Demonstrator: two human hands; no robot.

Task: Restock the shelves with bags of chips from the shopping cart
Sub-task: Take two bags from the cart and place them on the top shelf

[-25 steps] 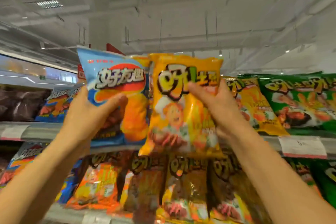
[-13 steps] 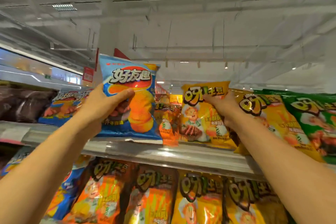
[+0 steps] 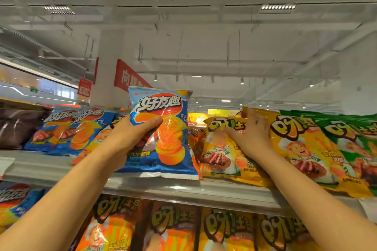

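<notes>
Blue crinkly chip bag point(image 3: 163, 132) — upright, left hand point(image 3: 130, 138) gripping

Both arms raised, left hand point(image 3: 130, 138) gripping (thumb forward), right hand point(image 3: 252, 132) spread flat

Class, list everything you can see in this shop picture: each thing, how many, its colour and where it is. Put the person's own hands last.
blue chip bag: one, blue and orange, held upright at the top shelf's front
yellow chip bag: one, yellow, lying on the top shelf
green bags: several, far right
top shelf: one, grey
red banner: one, behind
left hand: grips the blue chip bag
right hand: fingers spread on the yellow chip bag
</notes>
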